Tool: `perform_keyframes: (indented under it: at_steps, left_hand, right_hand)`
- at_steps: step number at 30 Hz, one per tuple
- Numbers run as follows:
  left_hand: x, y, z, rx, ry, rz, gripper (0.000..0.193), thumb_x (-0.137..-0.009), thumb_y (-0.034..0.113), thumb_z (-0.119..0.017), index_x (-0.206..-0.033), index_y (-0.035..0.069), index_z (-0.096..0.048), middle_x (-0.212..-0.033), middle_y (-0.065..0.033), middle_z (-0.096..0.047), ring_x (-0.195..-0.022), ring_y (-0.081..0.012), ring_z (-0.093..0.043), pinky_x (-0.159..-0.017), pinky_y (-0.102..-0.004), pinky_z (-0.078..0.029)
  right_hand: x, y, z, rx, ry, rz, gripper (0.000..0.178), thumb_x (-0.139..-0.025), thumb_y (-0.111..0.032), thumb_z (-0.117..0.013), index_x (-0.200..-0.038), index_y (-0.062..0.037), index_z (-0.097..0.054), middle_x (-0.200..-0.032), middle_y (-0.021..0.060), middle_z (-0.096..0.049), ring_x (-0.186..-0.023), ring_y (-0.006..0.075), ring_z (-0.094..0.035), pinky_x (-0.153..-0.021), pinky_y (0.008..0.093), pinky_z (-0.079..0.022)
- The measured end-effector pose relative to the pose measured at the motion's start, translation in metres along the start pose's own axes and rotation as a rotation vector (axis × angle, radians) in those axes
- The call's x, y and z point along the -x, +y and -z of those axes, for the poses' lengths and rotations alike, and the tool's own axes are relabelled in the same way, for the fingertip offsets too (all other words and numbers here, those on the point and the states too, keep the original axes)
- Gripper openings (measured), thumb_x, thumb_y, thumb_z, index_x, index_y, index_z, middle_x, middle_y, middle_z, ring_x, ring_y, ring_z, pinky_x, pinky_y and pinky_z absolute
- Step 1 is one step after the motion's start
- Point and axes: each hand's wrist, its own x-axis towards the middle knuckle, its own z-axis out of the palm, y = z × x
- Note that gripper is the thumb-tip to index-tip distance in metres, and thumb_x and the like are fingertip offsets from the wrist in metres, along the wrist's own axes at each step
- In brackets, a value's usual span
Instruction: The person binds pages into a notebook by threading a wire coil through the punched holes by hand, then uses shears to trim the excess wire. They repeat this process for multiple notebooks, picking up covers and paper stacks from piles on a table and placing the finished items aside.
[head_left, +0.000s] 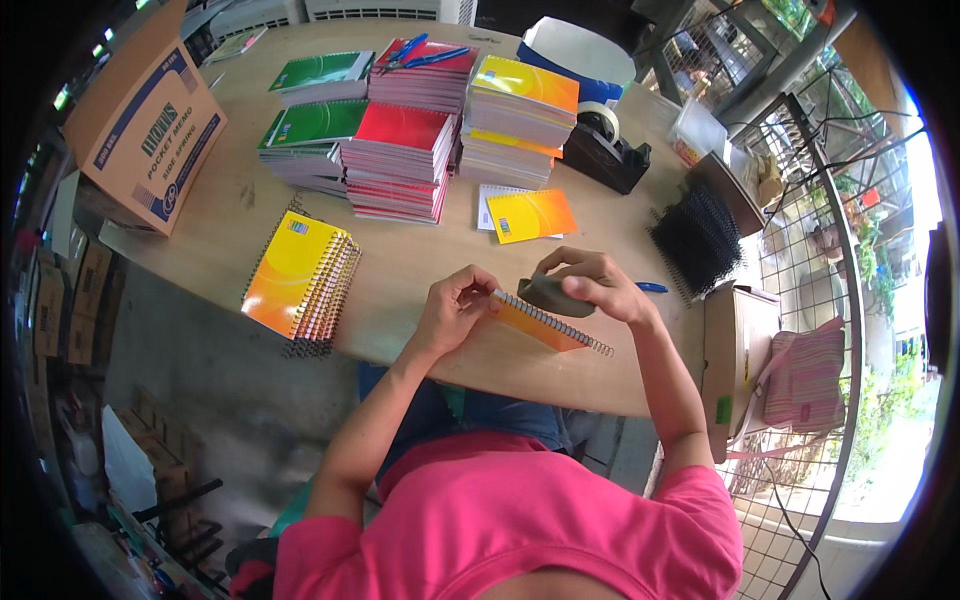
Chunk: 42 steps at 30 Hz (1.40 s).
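Note:
An orange-and-yellow spiral notebook (540,327) is held on edge at the front of the table, coil side up. My left hand (455,308) is closed, thumb and fingers pinching its left end. The coil runs past the notebook's right end as a loose tail (603,350). Above the coil, my right hand (598,283) grips a dark olive-grey piece (556,297), smooth and rounded, whose kind I cannot make out. It is close over the wire; whether they touch is hard to see. A yellow notebook (532,214) lies flat just beyond my hands, on a white sheet or pad.
Coil-bound yellow notebooks (300,275) are stacked at the left. Behind stand green (315,122), red (403,128) and yellow (525,85) stacks, with blue-handled scissors (410,52) on top. A tape dispenser (607,155), black coils (697,240), a blue pen (652,287) and cardboard box (160,135) surround them.

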Motion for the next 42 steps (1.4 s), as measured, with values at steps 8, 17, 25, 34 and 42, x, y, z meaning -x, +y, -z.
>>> perform_keyframes:
  at_steps: [8,17,25,34,42]
  left_hand:
    - [-0.001,0.009,0.013,0.047,0.056,-0.016,0.022,-0.091,-0.006,-0.066,-0.111,0.002,-0.063,-0.105,-0.0021,-0.064,-0.093,-0.0080,-0.062,-0.086,-0.0237,-0.054]
    - [0.008,0.038,-0.020,0.117,0.186,-0.021,0.030,-0.097,0.001,-0.063,-0.127,-0.002,-0.061,-0.109,-0.0069,-0.069,-0.099,-0.0088,-0.064,-0.084,-0.0233,-0.054]
    - [0.011,0.055,-0.024,0.065,0.124,0.120,0.038,-0.095,0.001,-0.065,-0.132,-0.004,-0.059,-0.109,-0.0076,-0.070,-0.095,-0.0079,-0.065,-0.080,-0.0213,-0.054]
    - [0.015,0.061,-0.024,0.016,0.139,0.127,0.040,-0.093,0.000,-0.067,-0.132,-0.002,-0.060,-0.106,-0.0072,-0.070,-0.091,-0.0089,-0.066,-0.081,-0.0230,-0.054]
    - [0.029,0.092,-0.030,-0.295,0.297,-0.005,0.032,-0.095,0.004,-0.066,-0.127,0.000,-0.063,-0.117,-0.0095,-0.069,-0.098,-0.0131,-0.067,-0.083,-0.0249,-0.055]
  right_hand:
    - [0.043,0.009,0.003,0.335,0.485,-0.127,0.051,-0.087,-0.040,-0.074,-0.130,-0.0118,-0.067,-0.138,0.0143,-0.056,-0.113,0.0308,-0.062,-0.096,0.0413,-0.051]
    - [0.103,0.049,-0.017,0.975,0.807,-0.082,0.054,-0.080,-0.021,-0.079,-0.130,-0.0081,-0.063,-0.113,0.0132,-0.062,-0.108,0.0325,-0.060,-0.103,0.0475,-0.044]
    - [0.016,-0.093,0.007,1.223,0.444,0.599,0.032,-0.077,-0.024,-0.075,-0.108,-0.0167,-0.071,-0.105,-0.0018,-0.064,-0.107,0.0150,-0.062,-0.111,0.0618,-0.036]
    - [0.007,-0.094,0.009,1.323,0.202,0.714,0.029,-0.080,-0.028,-0.077,-0.106,-0.0143,-0.074,-0.100,0.0007,-0.066,-0.093,0.0169,-0.066,-0.092,0.0473,-0.052]
    - [0.029,-0.096,-0.008,0.447,0.425,0.109,0.023,-0.085,-0.017,-0.076,-0.102,-0.0012,-0.075,-0.088,0.0132,-0.068,-0.075,0.0266,-0.068,-0.071,0.0349,-0.055]
